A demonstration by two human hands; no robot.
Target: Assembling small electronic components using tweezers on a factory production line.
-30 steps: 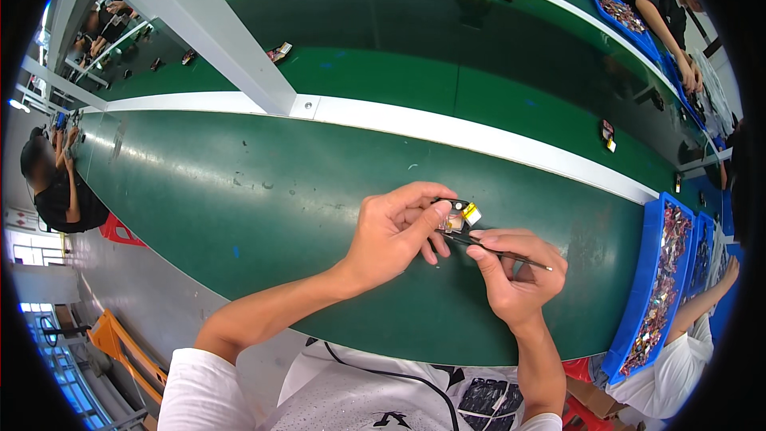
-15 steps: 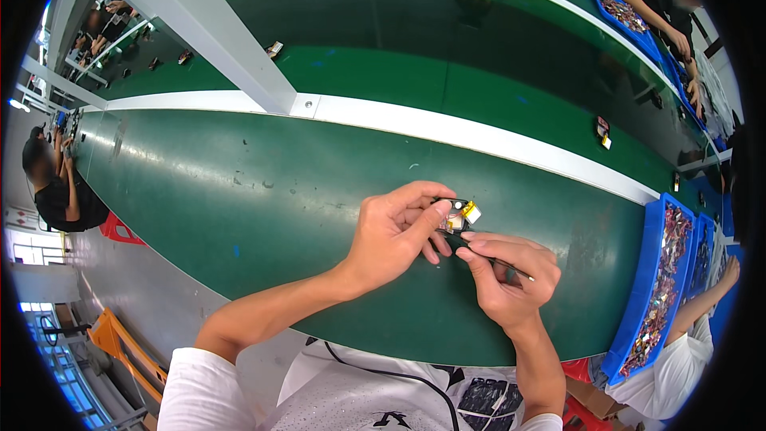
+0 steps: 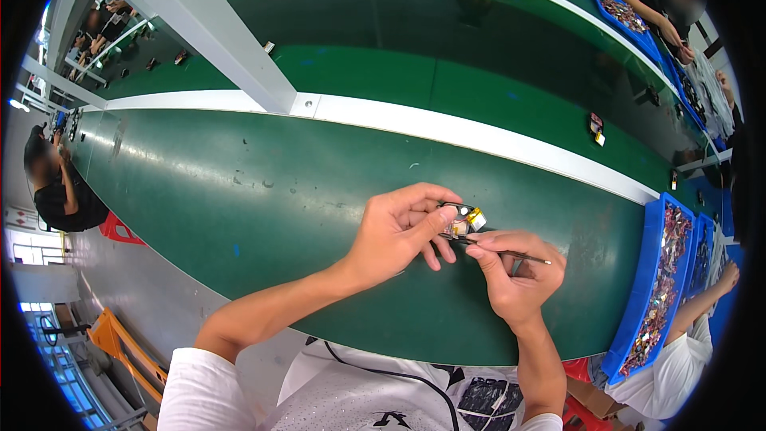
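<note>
left hand (image 3: 396, 231): I saw it pinching a small black part with a yellow-silver piece (image 3: 464, 219) between thumb and fingers, closed tight on it
right hand (image 3: 515, 275): gripped a thin dark pointed tool (image 3: 511, 254), fingers wrapped narrow round it; the end by the left hand met the part, the other end stuck out to the right
small part: held just above the green belt (image 3: 239, 191), near its front edge, between both hands
hands: touching or nearly so, I couldn't tell which
blue bin (image 3: 650, 287): to my right, full of small mixed parts, well apart from the hands
loose piece (image 3: 596, 125): lay on the far green lane past the white divider (image 3: 447, 132)
other people: seated at left and far right
</note>
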